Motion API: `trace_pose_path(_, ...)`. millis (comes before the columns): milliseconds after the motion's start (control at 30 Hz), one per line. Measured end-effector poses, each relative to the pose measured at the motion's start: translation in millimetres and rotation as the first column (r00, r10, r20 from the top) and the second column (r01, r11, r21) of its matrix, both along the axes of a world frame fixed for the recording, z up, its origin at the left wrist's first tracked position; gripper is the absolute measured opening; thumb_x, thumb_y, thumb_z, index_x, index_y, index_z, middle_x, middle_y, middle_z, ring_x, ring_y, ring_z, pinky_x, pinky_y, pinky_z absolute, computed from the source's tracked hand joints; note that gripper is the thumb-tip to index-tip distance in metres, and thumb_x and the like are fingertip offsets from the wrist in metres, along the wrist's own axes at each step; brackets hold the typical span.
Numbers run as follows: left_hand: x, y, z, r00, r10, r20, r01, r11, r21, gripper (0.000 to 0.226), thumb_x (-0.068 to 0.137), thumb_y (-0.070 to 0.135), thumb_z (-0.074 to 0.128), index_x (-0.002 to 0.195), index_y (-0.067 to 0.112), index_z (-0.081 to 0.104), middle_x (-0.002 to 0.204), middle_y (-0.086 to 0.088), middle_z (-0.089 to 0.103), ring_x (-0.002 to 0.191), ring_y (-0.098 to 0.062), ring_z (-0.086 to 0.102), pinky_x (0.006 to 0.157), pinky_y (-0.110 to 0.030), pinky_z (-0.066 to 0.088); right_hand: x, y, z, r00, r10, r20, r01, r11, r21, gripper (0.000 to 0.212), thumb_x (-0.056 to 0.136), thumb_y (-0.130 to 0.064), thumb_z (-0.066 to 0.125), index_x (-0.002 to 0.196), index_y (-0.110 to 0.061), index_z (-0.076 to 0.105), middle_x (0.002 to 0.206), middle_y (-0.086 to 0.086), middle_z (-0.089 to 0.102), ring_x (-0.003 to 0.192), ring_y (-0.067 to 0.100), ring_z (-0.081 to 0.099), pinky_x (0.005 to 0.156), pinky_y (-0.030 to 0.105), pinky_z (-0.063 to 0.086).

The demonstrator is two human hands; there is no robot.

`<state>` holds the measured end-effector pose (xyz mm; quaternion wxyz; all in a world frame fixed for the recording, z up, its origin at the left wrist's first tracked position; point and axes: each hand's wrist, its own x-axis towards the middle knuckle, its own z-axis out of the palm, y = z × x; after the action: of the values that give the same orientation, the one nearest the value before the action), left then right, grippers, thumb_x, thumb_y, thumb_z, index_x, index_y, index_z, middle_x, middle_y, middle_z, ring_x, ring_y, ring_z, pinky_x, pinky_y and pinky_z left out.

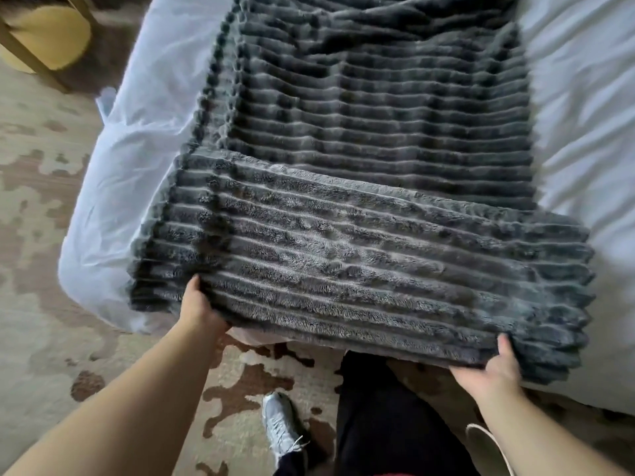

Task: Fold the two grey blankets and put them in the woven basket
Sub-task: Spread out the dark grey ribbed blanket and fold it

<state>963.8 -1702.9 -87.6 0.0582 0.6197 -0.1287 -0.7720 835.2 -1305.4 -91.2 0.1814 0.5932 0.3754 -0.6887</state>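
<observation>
Both hands, left hand (201,312) and right hand (494,367), pinch the ribbed grey blanket's (360,201) near fold on the white bed (584,97); uneven pulling could skew the 2 layers.

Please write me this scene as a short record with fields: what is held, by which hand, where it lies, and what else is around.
object: grey blanket, ribbed, plush
left hand: grips the near edge, left side
right hand: grips the near edge, right side
state of object: near end lifted, far part lying on the bed
bed cover: white, wrinkled
floor: patterned carpet
other things: yellow stool at upper left; one grey shoe below
</observation>
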Motion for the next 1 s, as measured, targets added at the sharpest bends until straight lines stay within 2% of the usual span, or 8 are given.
trace_pose_path(133,-5,13,17,0.972,0.234,0.024,-0.235,0.971,0.038,0.042,0.089,0.046,0.051,0.119,0.018,0.063,0.124,-0.010,0.062,0.119,-0.035,0.052,0.108,-0.058,0.030,-19,-6,31,0.996,0.076,-0.041,-0.067,0.980,0.187,0.038,0.097,-0.042,0.044,0.134,-0.035,0.050,0.153,0.001,0.036,0.142,0.026,0.029,0.116,0.043,0.020)
trace_pose_path(233,-11,12,54,0.939,0.303,-0.163,-0.300,0.953,0.045,0.042,0.087,0.041,0.052,0.121,0.020,0.065,0.117,-0.011,0.068,0.113,-0.034,0.058,0.105,-0.055,0.037,-37,-15,78,0.981,0.032,-0.191,-0.014,0.995,0.094,0.024,0.086,-0.045,0.058,0.101,-0.030,0.071,0.102,-0.005,0.073,0.115,0.019,0.059,0.100,0.040,0.040)
trace_pose_path(300,-22,4,87,0.924,0.296,-0.242,-0.306,0.952,-0.003,0.046,0.084,0.039,0.055,0.126,0.023,0.062,0.113,-0.007,0.070,0.112,-0.029,0.061,0.103,-0.050,0.040,-56,-20,114,0.933,0.040,-0.358,-0.022,0.998,0.054,0.039,0.073,-0.037,0.068,0.112,-0.031,0.068,0.079,-0.010,0.075,0.089,0.015,0.069,0.084,0.037,0.053)
trace_pose_path(400,-37,-6,148,0.880,0.247,-0.406,-0.305,0.949,-0.085,0.052,0.082,0.034,0.053,0.134,0.022,0.056,0.117,-0.003,0.067,0.112,-0.024,0.059,0.101,-0.044,0.042,-80,-26,178,0.828,0.065,-0.557,-0.057,0.998,0.033,0.078,0.046,-0.035,0.074,0.123,-0.029,0.062,0.100,-0.009,0.074,0.084,0.012,0.070,0.074,0.034,0.057)
trace_pose_path(667,-18,-2,247,0.767,0.165,-0.620,-0.330,0.930,-0.161,0.049,0.087,0.036,0.049,0.132,0.020,0.057,0.128,-0.006,0.062,0.118,-0.026,0.057,0.106,-0.047,0.038,-49,-24,269,0.605,-0.072,-0.793,0.047,0.997,-0.055,0.024,0.088,-0.032,0.058,0.109,-0.025,0.067,0.098,-0.005,0.075,0.078,0.012,0.073,0.065,0.031,0.055)
trace_pose_path(767,11,-1,251,0.769,0.132,-0.625,-0.318,0.928,-0.196,0.035,0.087,0.035,0.051,0.117,0.021,0.064,0.128,-0.002,0.062,0.120,-0.022,0.057,0.106,-0.043,0.040,-6,-15,267,0.611,-0.124,-0.781,0.065,0.992,-0.107,0.021,0.083,-0.030,0.064,0.103,-0.025,0.067,0.090,-0.004,0.076,0.078,0.015,0.073,0.064,0.033,0.057)
trace_pose_path(867,50,7,244,0.797,0.109,-0.594,-0.281,0.938,-0.204,0.022,0.087,0.033,0.053,0.098,0.020,0.067,0.112,0.000,0.069,0.111,-0.021,0.061,0.101,-0.041,0.044,44,-3,248,0.661,-0.163,-0.732,0.109,0.987,-0.121,0.054,0.070,-0.029,0.071,0.123,-0.026,0.062,0.103,-0.003,0.074,0.095,0.019,0.068,0.079,0.040,0.054)
trace_pose_path(1000,102,23,221,0.841,0.111,-0.530,-0.246,0.950,-0.192,0.020,0.086,0.033,0.054,0.088,0.019,0.066,0.077,-0.001,0.074,0.088,-0.022,0.064,0.093,-0.040,0.047,112,9,217,0.738,-0.189,-0.648,0.188,0.980,-0.072,0.036,0.086,-0.030,0.062,0.122,-0.027,0.063,0.106,-0.001,0.072,0.099,0.022,0.065,0.082,0.043,0.051)
